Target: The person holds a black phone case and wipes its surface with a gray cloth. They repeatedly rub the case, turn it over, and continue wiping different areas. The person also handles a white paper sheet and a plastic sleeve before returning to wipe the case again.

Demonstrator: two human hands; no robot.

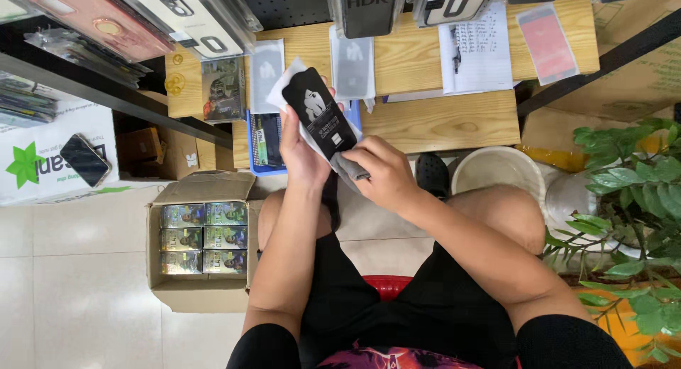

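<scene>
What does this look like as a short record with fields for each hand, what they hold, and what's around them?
left hand: holds a black packet with a white sleeve behind it
right hand: pinches a grey cloth at the packet's lower end
cardboard box: open on the floor, shiny boxes inside
wooden shelf: ahead, with packets and a written sheet
phone: on a white box
plant: at right

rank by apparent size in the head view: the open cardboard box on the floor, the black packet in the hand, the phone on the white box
1. cardboard box
2. black packet
3. phone, though it lies farther off, so this is unsure.
</scene>
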